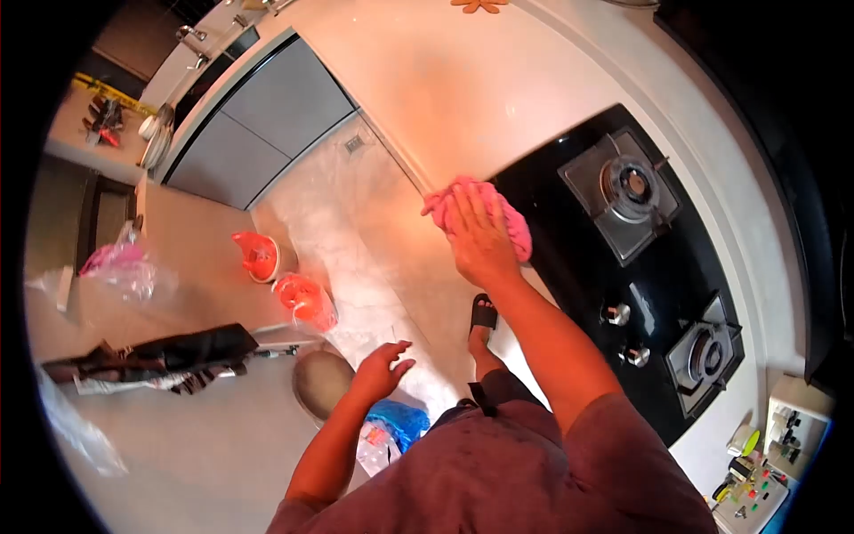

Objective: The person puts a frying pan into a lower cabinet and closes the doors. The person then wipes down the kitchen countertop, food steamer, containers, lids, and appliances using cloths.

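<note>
My right hand (pixel 480 233) lies over a crumpled pink cloth (pixel 518 233), its fingers bent across it. It presses the cloth at the front edge of the white counter (pixel 445 98), beside the left end of the black gas stove (pixel 569 231). My left hand (pixel 381 370) hangs in the air over the floor, with its thumb and fingers apart and nothing in it.
Two burners (pixel 633 185) and two knobs are on the stove. A bin with a red liner (pixel 260 258) and a red bag (pixel 305 301) stand by the left wall. A brown round object (pixel 322 384) and blue bag (pixel 400 422) are near my left arm. Grey cabinets (pixel 267 125) stand ahead.
</note>
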### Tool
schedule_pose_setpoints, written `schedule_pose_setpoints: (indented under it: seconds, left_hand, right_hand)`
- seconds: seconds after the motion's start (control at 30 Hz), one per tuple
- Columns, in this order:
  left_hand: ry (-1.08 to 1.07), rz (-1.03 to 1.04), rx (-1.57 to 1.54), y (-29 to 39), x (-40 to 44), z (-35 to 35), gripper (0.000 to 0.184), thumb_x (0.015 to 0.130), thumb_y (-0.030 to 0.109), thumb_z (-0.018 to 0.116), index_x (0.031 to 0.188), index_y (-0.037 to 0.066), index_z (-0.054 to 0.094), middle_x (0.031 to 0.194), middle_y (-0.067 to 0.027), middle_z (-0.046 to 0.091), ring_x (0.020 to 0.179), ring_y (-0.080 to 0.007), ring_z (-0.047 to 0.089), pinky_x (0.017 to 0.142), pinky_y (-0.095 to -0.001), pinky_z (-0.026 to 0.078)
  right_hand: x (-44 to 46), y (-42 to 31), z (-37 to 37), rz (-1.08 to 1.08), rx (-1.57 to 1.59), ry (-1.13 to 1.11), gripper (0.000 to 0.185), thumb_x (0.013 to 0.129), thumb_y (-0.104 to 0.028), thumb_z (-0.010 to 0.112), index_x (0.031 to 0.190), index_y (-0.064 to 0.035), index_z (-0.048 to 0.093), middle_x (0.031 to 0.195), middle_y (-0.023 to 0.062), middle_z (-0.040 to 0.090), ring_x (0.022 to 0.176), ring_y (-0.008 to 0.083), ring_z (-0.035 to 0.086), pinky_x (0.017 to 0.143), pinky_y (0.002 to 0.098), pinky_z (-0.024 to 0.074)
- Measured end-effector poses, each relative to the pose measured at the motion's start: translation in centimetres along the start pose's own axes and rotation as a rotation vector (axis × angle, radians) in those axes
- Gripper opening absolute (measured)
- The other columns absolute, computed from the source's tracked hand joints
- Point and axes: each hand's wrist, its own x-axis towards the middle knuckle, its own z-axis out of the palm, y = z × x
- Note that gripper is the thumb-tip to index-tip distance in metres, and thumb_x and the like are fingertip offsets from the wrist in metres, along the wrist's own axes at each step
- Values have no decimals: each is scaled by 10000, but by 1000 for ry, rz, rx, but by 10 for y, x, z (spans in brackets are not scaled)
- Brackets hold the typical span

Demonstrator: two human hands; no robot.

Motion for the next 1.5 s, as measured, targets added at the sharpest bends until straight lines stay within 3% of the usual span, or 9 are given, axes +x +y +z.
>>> schedule_pose_setpoints:
  seconds: [0.07, 0.23, 0.37, 0.47, 0.67, 0.73, 0.93, 1.23, 1.5]
  left_hand:
    - [92, -118, -204, -13, 17, -32, 409, 957, 247, 779, 1324, 85, 700, 1230, -164, 723, 1037, -286, 735, 867, -397, 589]
    - [221, -160, -51, -44, 9, -84, 399, 934, 214, 792, 1281, 34, 710, 1088, -191, 755, 972, -330, 727, 863, -393, 569]
    - [67, -100, 138, -36, 0, -93, 405, 939, 298, 779, 1270, 73, 719, 1092, -208, 741, 974, -379, 718, 851, -446, 567]
    - [-192, -112, 313, -31, 16, -100, 453, 973, 422, 717, 1316, 128, 695, 1199, -204, 720, 1080, -394, 702, 895, -480, 568]
    - [-580, 211, 551, -46, 86, -139, 504, 976, 453, 688, 1399, 183, 636, 1252, -191, 707, 1136, -419, 679, 953, -499, 559]
    - [-512, 348, 487, -61, 116, -166, 486, 979, 435, 690, 1383, 168, 645, 1222, -187, 714, 1135, -414, 679, 949, -502, 557]
    - [-90, 87, 108, -75, 149, -243, 449, 974, 400, 717, 1299, 90, 707, 1157, -202, 737, 1018, -390, 726, 889, -480, 582]
    - [-538, 26, 534, -128, 171, -232, 569, 996, 525, 640, 1468, 211, 599, 1245, -178, 711, 1169, -383, 674, 992, -486, 540]
    - [-203, -197, 166, -121, 179, -272, 505, 968, 474, 719, 1368, 168, 688, 1116, -168, 768, 959, -336, 757, 869, -458, 578]
  right_hand:
    - [44, -1, 27, 47, -7, 29, 617, 978, -275, 604, 1488, 59, 506, 1628, 218, 420, 1577, 378, 277, 1279, 611, 151]
    - [136, 0, 76, 169, 53, 172, 644, 981, -338, 591, 1464, 83, 522, 1613, 238, 426, 1566, 422, 269, 1262, 671, 121]
    - [173, 1, 86, 232, 81, 152, 628, 985, -381, 569, 1453, 38, 559, 1597, 217, 454, 1548, 418, 296, 1265, 661, 125]
    - [150, 6, 72, 118, -51, 109, 637, 980, -379, 577, 1471, 25, 545, 1602, 190, 457, 1539, 410, 313, 1266, 645, 141]
    - [-4, -21, -27, 257, -62, -220, 723, 934, -81, 537, 1629, -25, 348, 1715, 137, 315, 1611, 332, 224, 1305, 513, 154]
    - [-41, -30, -49, 306, -61, -298, 720, 926, -127, 609, 1605, -34, 391, 1697, 148, 347, 1611, 333, 221, 1314, 537, 135]
    - [-120, -32, -65, 305, -134, -271, 575, 980, -258, 655, 1515, -87, 531, 1643, 114, 430, 1565, 357, 315, 1261, 593, 228]
    - [50, -17, -2, 132, -57, -224, 760, 897, -394, 735, 1533, -46, 507, 1669, 149, 398, 1573, 394, 295, 1241, 638, 194]
    - [250, -12, 89, 213, 9, -115, 824, 889, -452, 737, 1556, -44, 477, 1690, 177, 334, 1565, 525, 192, 1210, 734, 145]
